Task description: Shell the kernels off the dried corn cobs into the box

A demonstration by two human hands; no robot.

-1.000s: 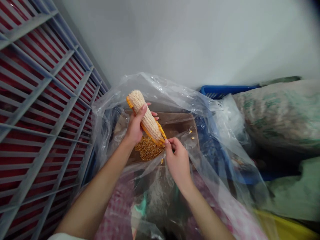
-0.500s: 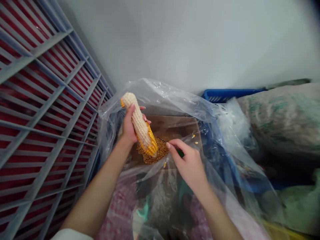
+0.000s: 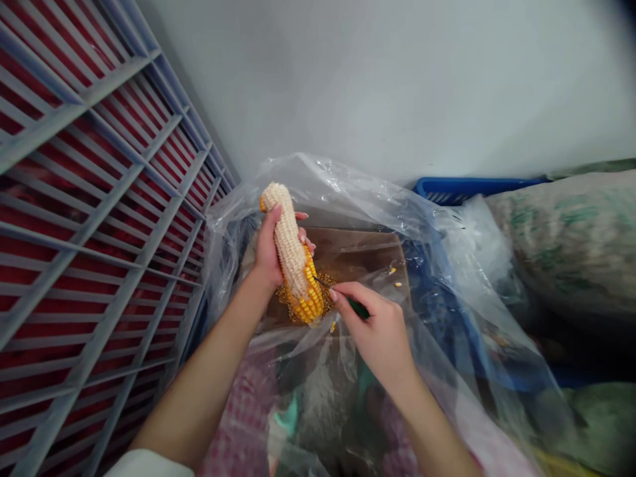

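Evidently, in the head view, the left hand (image 3: 269,250) grips the cob (image 3: 287,242) above loose kernels (image 3: 328,303), apparently to steady it. The right hand (image 3: 381,326) pinches a pick (image 3: 358,308), its tip at the cob's yellow side, seemingly for control.

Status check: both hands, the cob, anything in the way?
Left hand gripping corn cob, upper part mostly bare. Right hand holding green-handled tool, tip at yellow kernels. No obstruction visible between them.

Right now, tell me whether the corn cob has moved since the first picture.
Yes. Against the blue crate, the corn cob has shifted left, its lower end most.
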